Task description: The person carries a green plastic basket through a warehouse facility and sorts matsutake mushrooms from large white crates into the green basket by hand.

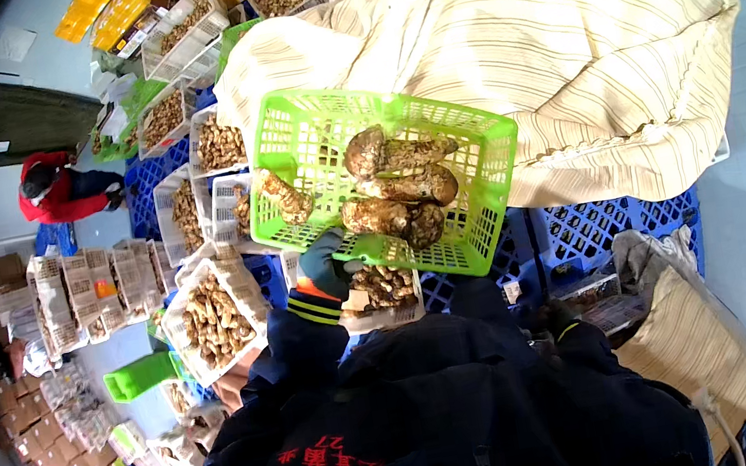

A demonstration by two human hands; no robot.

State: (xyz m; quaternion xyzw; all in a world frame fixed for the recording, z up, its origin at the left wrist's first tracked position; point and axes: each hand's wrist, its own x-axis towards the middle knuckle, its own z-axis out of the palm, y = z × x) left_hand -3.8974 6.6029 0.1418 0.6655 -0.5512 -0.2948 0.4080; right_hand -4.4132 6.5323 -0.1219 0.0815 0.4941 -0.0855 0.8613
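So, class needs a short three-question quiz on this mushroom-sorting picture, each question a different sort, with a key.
1. True or false: the green basket holds several large brown mushrooms.
2. Which of the person's hands grips the basket's near rim? A) left hand B) right hand C) both
3. Fill in: the big bundle behind the basket is wrapped in pale ______ cloth.

Key: 1 true. 2 A; the gloved left hand clasps the rim, the right hand sits low by the blue crates. 3 striped.
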